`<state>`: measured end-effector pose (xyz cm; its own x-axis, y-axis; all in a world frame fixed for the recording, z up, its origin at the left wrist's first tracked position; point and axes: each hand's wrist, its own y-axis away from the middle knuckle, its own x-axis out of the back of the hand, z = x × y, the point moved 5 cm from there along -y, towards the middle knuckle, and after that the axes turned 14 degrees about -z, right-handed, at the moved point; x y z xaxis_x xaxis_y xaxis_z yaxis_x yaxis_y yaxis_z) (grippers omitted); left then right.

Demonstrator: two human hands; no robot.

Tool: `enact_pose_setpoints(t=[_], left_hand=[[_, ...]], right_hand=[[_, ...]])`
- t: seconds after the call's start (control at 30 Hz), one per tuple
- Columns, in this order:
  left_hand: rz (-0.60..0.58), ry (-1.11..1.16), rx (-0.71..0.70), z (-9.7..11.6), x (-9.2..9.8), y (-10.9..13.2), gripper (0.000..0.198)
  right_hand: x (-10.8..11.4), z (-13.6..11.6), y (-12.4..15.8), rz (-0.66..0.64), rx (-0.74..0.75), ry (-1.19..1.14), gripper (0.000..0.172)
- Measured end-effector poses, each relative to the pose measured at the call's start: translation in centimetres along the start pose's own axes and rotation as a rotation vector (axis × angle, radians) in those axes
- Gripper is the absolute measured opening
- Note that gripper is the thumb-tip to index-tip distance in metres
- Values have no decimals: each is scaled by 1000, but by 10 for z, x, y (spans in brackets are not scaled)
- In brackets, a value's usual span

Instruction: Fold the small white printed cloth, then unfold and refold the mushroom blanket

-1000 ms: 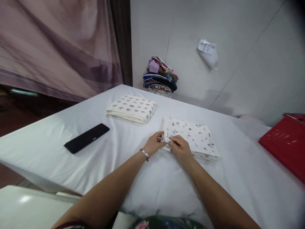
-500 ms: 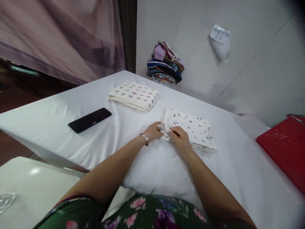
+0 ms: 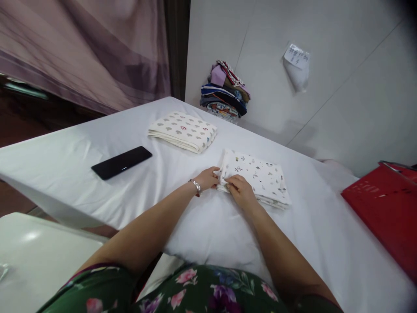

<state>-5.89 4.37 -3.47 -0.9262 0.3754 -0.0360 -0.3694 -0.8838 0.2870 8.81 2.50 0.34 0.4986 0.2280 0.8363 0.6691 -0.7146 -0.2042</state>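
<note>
Pale wall (image 3: 345,26), mauve curtain (image 3: 81,52) at left, white-covered table (image 3: 312,243), reddish-brown floor (image 3: 9,198).

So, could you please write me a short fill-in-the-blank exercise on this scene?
1. The bracelet is worn on the person's ____ wrist.
2. In the picture, the folded cloth under the right grip lies to the ____ of the other folded cloth.
3. The flat rectangular object on the white tablecloth is ____ in colour.
4. The large item at the right edge is coloured ____.

Missing words: left; right; black; red.
</note>
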Motion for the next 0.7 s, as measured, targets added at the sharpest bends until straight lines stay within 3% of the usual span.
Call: enact_pose_setpoints(t=[0.2,0.37,0.43,0.53,0.6,0.7], left_hand=[[-16,14,25,4,3,4,64],[-60,-159,75,7,5,8,66],[-19,-283,73,9,7,9,55],[36,-417,47,14,9,11,25],[-2,-442,4,15,7,11,13],[-95,-480,-88,18,0,12,15]], right_hand=[[3,7,4,101,-12,-127,19],[2,0,4,6,21,25,26],[2,-1,4,2,15,98,32],[4,3,5,49,-15,99,25],[5,7,6,81,-31,32,20],[5,12,6,113,-40,-55,17]])
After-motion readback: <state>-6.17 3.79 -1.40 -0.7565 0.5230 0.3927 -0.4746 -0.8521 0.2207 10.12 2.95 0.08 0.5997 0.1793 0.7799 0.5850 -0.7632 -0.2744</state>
